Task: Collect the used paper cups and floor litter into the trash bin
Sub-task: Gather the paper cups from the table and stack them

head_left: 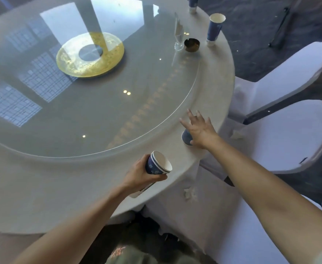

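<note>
White round table (209, 103), covered chairs (282, 138) beside, my left hand (141, 173) wrapped around stacked cups (159, 162), right hand (199, 128) spread over a blue cup (186, 137)

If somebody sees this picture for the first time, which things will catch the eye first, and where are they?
First, the gold ring under the glass turntable at the table centre. Then the two bare arms: the left hand holds nested blue paper cups at the near rim, and the right hand reaches with spread fingers over another blue cup.
</note>
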{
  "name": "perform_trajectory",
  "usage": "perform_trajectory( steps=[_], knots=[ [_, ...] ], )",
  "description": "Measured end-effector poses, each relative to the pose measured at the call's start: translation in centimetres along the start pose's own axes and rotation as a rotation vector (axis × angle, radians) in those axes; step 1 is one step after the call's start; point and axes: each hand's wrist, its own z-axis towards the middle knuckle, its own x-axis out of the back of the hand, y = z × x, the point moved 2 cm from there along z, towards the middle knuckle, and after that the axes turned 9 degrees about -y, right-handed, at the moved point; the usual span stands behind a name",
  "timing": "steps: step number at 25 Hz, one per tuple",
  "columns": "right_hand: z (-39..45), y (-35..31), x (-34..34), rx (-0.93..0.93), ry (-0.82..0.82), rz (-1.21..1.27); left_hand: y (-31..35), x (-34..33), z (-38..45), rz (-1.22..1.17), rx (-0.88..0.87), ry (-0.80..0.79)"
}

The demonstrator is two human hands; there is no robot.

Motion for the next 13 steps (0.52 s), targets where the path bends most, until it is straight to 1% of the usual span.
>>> perform_trajectory(
  steps=[1, 4, 7, 9, 10, 11, 12, 13],
  knots=[
    [0.3, 0.2, -0.7, -0.011, -0.005, -0.033, 0.0, -0.2, -0.4, -0.007, 0.009, 0.005],
    [0.0, 1.2, -2.3, -0.129, 0.095, -0.064, -0.3, -0.8, -1.2, -0.028, 0.033, -0.009],
    [-1.3, 2.5, -3.2, -0.312, 0.117, 0.044, -0.1, -1.5, -1.6, -0.024, 0.047, -0.033],
    [-2.5, 3.7, -4.7, -0.430, 0.068, 0.143, 0.4, -1.7, -1.5, -0.025, 0.037, -0.046],
    [-3.3, 4.3, -5.4, -0.472, 0.043, 0.252, 0.6, -1.9, -1.3, -0.029, 0.027, -0.055],
    [-4.2, 4.6, -6.1, -0.507, 0.012, 0.425, 0.7, -2.0, -1.2, -0.038, 0.017, -0.062],
    [-5.2, 4.8, -6.7, -0.525, -0.003, 0.681, 0.8, -2.2, -1.1, -0.047, 0.002, -0.075],
    [-6.6, 4.6, -7.0, -0.506, 0.013, 1.011, 1.1, -2.5, -1.0, -0.052, -0.014, -0.091]
  ],
)
